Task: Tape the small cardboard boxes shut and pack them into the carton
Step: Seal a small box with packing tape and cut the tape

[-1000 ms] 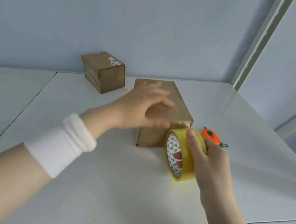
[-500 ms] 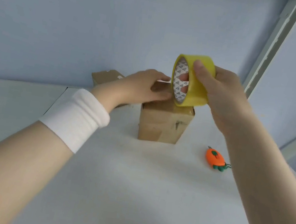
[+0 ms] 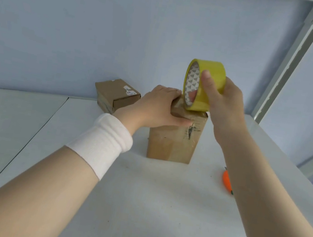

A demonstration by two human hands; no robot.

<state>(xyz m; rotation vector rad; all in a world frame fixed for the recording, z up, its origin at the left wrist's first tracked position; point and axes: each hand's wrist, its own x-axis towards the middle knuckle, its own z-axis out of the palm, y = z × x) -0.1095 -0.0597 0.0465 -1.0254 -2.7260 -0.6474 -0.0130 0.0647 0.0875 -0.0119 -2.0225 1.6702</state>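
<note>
Head view only.

Right grip is closed round the yellow tape roll: thumb on the outer band, fingers through the core. The roll stands on edge, core facing left. Its low rim meets the top of the small cardboard box, but I can't tell if it actually touches.

Left grip lies flat on that box top. Fingers are straight across the top and the thumb is straight along the upper front face, pressing rather than curled. White wristband sits on that forearm.

The box stands upright on the tabletop, directly under both grips. Its front face is scuffed, with a dark mark just beside the left thumb tip.

A second small cardboard box is beyond and left of the left grip, apart from it and close to the wall. It has a white label on top.

An orange cutter is on the tabletop below the right grip, partly hidden by the right forearm.
</note>
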